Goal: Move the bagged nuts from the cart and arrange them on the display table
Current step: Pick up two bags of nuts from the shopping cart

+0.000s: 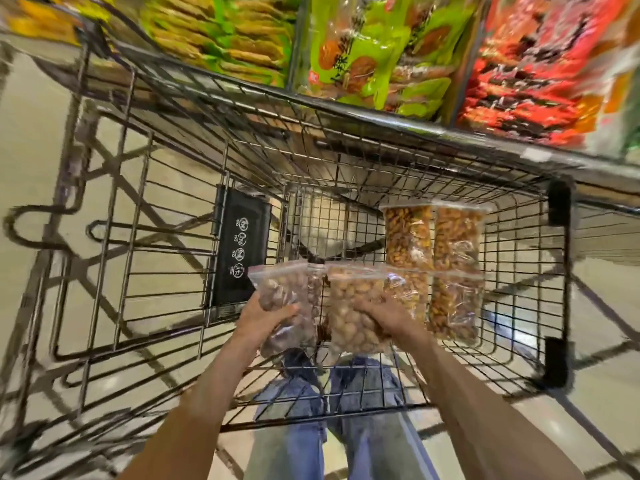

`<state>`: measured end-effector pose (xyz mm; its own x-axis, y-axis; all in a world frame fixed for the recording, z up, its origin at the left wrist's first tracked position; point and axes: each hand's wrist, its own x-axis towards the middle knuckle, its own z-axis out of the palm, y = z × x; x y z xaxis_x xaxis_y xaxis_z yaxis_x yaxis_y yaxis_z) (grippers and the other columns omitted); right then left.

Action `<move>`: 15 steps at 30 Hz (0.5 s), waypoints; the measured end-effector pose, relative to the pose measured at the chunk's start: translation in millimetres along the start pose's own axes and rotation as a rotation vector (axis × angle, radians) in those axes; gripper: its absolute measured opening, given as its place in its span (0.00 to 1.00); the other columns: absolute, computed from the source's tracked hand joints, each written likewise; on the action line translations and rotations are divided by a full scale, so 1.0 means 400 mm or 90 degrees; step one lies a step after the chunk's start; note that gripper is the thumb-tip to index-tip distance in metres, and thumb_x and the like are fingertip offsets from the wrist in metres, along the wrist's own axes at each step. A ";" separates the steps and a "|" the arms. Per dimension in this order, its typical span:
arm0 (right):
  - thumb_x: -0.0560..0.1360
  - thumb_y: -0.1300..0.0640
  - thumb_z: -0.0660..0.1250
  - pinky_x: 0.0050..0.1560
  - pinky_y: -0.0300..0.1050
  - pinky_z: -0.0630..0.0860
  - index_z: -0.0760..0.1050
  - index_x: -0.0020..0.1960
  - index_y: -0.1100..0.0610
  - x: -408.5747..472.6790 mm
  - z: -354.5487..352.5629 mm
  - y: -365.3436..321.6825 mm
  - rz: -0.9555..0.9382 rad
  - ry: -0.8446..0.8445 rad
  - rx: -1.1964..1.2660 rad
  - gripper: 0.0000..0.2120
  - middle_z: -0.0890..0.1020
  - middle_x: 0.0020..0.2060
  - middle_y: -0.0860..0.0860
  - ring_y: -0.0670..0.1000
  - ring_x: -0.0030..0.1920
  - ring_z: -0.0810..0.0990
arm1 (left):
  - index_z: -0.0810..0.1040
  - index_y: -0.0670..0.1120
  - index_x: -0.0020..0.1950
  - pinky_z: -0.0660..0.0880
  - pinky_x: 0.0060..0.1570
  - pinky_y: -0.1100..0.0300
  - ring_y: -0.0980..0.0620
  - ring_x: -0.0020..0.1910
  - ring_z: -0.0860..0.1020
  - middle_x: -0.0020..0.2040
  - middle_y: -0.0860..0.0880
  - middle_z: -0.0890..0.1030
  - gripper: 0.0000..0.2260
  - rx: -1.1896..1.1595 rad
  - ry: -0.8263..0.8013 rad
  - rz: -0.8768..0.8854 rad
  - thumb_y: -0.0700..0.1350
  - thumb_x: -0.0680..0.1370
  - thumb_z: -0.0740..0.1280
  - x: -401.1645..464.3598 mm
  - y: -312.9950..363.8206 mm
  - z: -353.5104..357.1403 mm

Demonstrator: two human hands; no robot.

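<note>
Background stock and fixtures, blurred by motion

Green snack packets (363, 53) and red snack packets (540, 67) in upper shelf compartments, yellow packets (38, 19) at far left; black placard (240, 251) with white round symbols; pale glossy tiled floor (31, 161); blue jeans (346, 427) at the bottom.

Clear nut bags (434, 258) — inside cart (519, 306)
</note>
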<state>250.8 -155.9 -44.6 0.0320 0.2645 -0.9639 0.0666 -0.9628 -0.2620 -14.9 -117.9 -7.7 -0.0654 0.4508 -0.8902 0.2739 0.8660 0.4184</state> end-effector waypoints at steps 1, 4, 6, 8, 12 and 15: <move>0.73 0.45 0.80 0.41 0.48 0.86 0.68 0.73 0.55 -0.033 -0.006 0.001 -0.014 0.006 0.012 0.35 0.82 0.61 0.60 0.58 0.52 0.86 | 0.79 0.58 0.60 0.82 0.59 0.39 0.45 0.56 0.85 0.57 0.51 0.86 0.36 0.003 0.000 0.014 0.64 0.56 0.86 -0.013 -0.002 -0.003; 0.66 0.40 0.84 0.51 0.56 0.87 0.67 0.75 0.53 -0.117 -0.018 0.020 -0.062 0.043 0.084 0.45 0.84 0.60 0.59 0.60 0.54 0.88 | 0.79 0.57 0.60 0.82 0.59 0.38 0.42 0.56 0.86 0.56 0.48 0.87 0.43 -0.025 -0.012 0.049 0.67 0.48 0.85 -0.059 -0.001 -0.011; 0.59 0.34 0.86 0.58 0.63 0.85 0.67 0.76 0.52 -0.179 -0.024 0.033 -0.106 0.066 0.140 0.53 0.85 0.61 0.58 0.60 0.56 0.88 | 0.79 0.53 0.62 0.81 0.60 0.36 0.40 0.56 0.86 0.54 0.47 0.88 0.38 -0.037 -0.027 0.076 0.60 0.55 0.87 -0.130 0.031 -0.014; 0.63 0.36 0.84 0.58 0.61 0.85 0.68 0.77 0.50 -0.269 -0.022 0.036 -0.164 0.085 0.188 0.49 0.85 0.62 0.57 0.59 0.57 0.87 | 0.78 0.49 0.64 0.80 0.63 0.35 0.39 0.56 0.86 0.54 0.44 0.88 0.36 -0.057 -0.051 0.111 0.56 0.60 0.86 -0.202 0.059 -0.023; 0.61 0.36 0.85 0.55 0.60 0.86 0.66 0.79 0.46 -0.455 -0.001 0.059 -0.220 0.109 0.236 0.53 0.83 0.65 0.56 0.57 0.57 0.87 | 0.71 0.53 0.75 0.76 0.68 0.39 0.46 0.62 0.84 0.62 0.49 0.86 0.42 -0.071 -0.111 0.161 0.59 0.66 0.84 -0.340 0.080 -0.047; 0.60 0.34 0.85 0.55 0.60 0.86 0.67 0.78 0.49 -0.574 0.013 0.106 -0.273 0.124 0.255 0.53 0.85 0.63 0.55 0.57 0.56 0.88 | 0.69 0.54 0.78 0.76 0.68 0.37 0.46 0.64 0.83 0.66 0.49 0.84 0.49 -0.073 -0.136 0.213 0.64 0.62 0.85 -0.416 0.073 -0.055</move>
<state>241.3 -257.5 165.6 0.2691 0.6018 -0.7519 -0.2653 -0.7042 -0.6586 -17.0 -162.9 156.7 0.2129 0.6672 -0.7138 0.1362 0.7031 0.6979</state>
